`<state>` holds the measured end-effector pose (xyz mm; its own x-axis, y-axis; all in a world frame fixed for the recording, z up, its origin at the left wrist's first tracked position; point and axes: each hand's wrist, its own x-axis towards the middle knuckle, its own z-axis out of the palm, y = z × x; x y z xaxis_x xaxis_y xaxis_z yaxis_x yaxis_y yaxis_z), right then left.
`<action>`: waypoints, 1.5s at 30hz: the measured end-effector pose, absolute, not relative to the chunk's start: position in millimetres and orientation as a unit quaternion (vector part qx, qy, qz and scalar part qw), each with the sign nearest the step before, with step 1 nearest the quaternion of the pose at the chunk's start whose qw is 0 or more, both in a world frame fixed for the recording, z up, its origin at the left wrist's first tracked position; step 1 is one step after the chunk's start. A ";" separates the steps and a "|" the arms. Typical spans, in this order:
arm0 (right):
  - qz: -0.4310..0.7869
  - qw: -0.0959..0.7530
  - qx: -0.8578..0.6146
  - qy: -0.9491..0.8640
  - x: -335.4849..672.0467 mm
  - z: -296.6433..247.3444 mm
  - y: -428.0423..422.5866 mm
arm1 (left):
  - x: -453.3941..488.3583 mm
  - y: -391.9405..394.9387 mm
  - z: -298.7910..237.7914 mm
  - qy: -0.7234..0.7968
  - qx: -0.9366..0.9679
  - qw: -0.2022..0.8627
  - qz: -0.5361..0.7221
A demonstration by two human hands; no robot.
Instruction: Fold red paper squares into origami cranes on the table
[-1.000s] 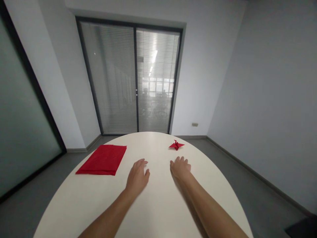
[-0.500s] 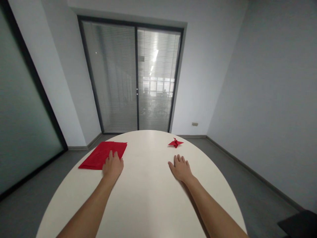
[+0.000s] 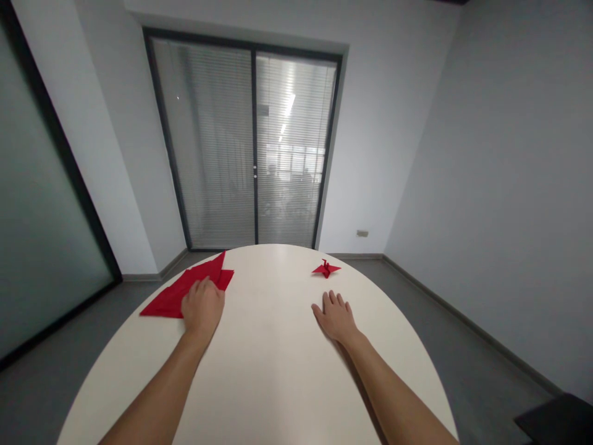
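On the left of the table lie red paper sheets [image 3: 173, 296], stacked. My left hand [image 3: 204, 306] is closed at their right side, fingers curled on the top sheet, whose far right corner is raised off the sheet beneath. The fingertips are partly hidden behind the hand. Flat on the tabletop rests my right hand [image 3: 336, 317], fingers spread and holding nothing. Just beyond it stands a red origami crane [image 3: 327, 269], apart from the fingers.
The round white table [image 3: 273, 371] has its curved far edge near the crane and the sheets. A glass partition with blinds [image 3: 291, 204] stands behind it. At the lower right is a dark object [image 3: 560, 420].
My left hand has curled its fingers on the top red sheet and drawn slightly back, and that sheet's far right corner has risen. My right hand stays in place.
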<state>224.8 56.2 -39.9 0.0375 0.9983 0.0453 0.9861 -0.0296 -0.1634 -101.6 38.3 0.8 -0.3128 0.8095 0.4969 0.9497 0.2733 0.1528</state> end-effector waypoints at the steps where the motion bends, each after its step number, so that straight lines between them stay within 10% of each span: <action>1: 0.040 0.075 -0.717 -0.692 224.8 -39.9 56.3 | -95.5 36.3 4.4 -0.766 -0.574 0.190 -0.219; 14: 0.046 0.070 -0.719 -0.690 224.3 -38.2 55.7 | 23.3 -6.7 -22.8 -0.663 -0.731 -0.062 -0.147; 45: 0.084 0.147 -0.503 -0.847 158.2 -28.7 13.7 | 0.9 22.2 -56.8 -0.593 -0.793 -0.007 -0.141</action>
<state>158.2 13.7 -28.7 -0.4502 0.8776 0.1650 0.8281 0.4794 -0.2904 0.9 22.2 -56.8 0.2564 0.9425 0.2144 0.9384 -0.2959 0.1786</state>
